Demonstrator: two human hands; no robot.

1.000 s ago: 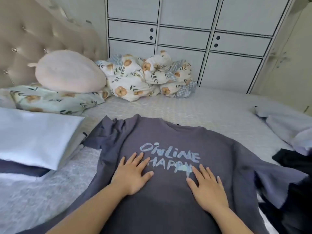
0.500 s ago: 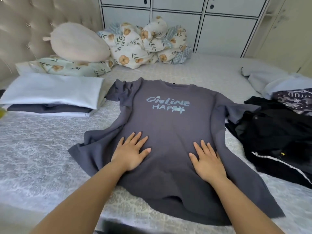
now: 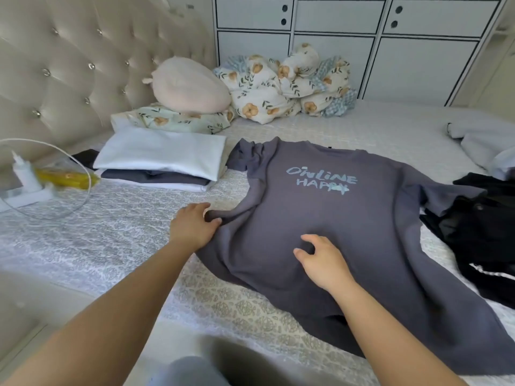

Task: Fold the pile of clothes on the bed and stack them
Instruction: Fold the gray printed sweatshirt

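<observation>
Left hand (image 3: 193,228) pinches the left side edge of the grey ONLINE HAPPY t-shirt (image 3: 334,232), likely to fold that side inward. Right hand (image 3: 323,260), fingers curled and loose on the shirt's middle just right of that grip, holds nothing, probably pinning the fabric. The shirt lies face-up on the bed (image 3: 111,246); the folded stack (image 3: 161,160) sits beyond the left grip, unfolded dark clothes (image 3: 479,232) far right.
</observation>
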